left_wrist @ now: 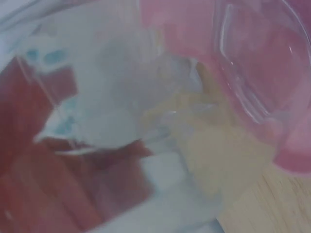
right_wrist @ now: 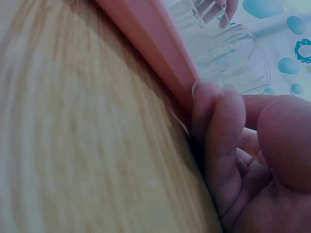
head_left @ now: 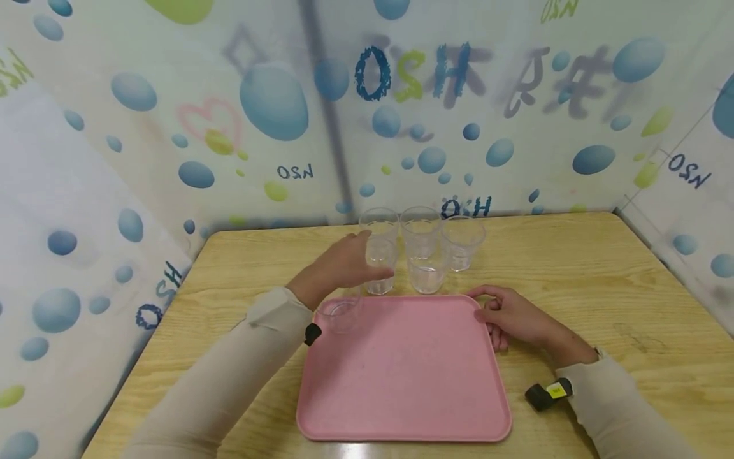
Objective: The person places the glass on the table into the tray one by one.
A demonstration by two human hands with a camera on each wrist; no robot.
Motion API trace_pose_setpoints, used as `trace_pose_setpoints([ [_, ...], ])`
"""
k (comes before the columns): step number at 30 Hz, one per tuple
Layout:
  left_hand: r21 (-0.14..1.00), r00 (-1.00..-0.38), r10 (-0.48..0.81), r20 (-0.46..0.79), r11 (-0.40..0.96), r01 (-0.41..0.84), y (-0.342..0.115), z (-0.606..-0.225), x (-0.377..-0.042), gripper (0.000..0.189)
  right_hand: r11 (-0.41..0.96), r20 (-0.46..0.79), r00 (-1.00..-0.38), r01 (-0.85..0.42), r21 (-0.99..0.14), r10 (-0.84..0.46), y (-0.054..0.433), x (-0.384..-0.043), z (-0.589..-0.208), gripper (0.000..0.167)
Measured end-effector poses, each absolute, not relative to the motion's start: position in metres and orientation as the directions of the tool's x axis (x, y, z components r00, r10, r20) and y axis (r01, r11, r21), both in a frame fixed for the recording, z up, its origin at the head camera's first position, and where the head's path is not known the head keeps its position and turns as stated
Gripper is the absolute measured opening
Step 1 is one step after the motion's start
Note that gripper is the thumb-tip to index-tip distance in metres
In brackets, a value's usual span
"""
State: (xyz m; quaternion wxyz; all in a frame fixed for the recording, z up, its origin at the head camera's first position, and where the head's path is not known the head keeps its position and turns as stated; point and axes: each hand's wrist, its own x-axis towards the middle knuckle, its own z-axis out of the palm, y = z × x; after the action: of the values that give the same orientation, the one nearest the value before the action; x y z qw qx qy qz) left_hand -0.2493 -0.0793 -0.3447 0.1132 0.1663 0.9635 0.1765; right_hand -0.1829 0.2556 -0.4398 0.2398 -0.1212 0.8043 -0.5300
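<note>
My left hand [head_left: 344, 261] grips a clear cup [head_left: 381, 255] behind the tray, thumb across its near side. In the left wrist view, blurred clear plastic [left_wrist: 112, 92] fills the space beside the fingers. Another clear cup [head_left: 343, 315] stands on the back left corner of the pink tray [head_left: 401, 376]; it also shows over the pink surface in the left wrist view. At the tray's back right corner, my right hand [head_left: 510, 315] pinches the rim. Up close, the right fingertips [right_wrist: 228, 104] are right at the tray's edge [right_wrist: 160, 43].
Behind the tray stand several more clear cups, among them a near one [head_left: 427, 275] and one at the right [head_left: 462, 245]. The wooden table [head_left: 590, 280] meets a wall sheet [head_left: 401, 146] printed with blue drops at the back.
</note>
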Motion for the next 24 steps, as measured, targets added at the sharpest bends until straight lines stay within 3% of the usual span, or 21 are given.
trace_pose_setpoints([
  [5, 0.333, -0.922, 0.347, -0.172, 0.901, 0.277, -0.0773, -0.3461, -0.2495, 0.103, 0.406, -0.267, -0.850, 0.069, -0.911, -0.454, 0.2547, -0.1815, -0.4390, 0.047],
  [24, 0.356, -0.921, 0.387, -0.053, 0.869, 0.344, -0.0777, -0.3442, -0.2461, 0.095, 0.425, -0.246, -0.858, 0.036, -0.904, -0.451, 0.2558, -0.1827, -0.4375, 0.046],
])
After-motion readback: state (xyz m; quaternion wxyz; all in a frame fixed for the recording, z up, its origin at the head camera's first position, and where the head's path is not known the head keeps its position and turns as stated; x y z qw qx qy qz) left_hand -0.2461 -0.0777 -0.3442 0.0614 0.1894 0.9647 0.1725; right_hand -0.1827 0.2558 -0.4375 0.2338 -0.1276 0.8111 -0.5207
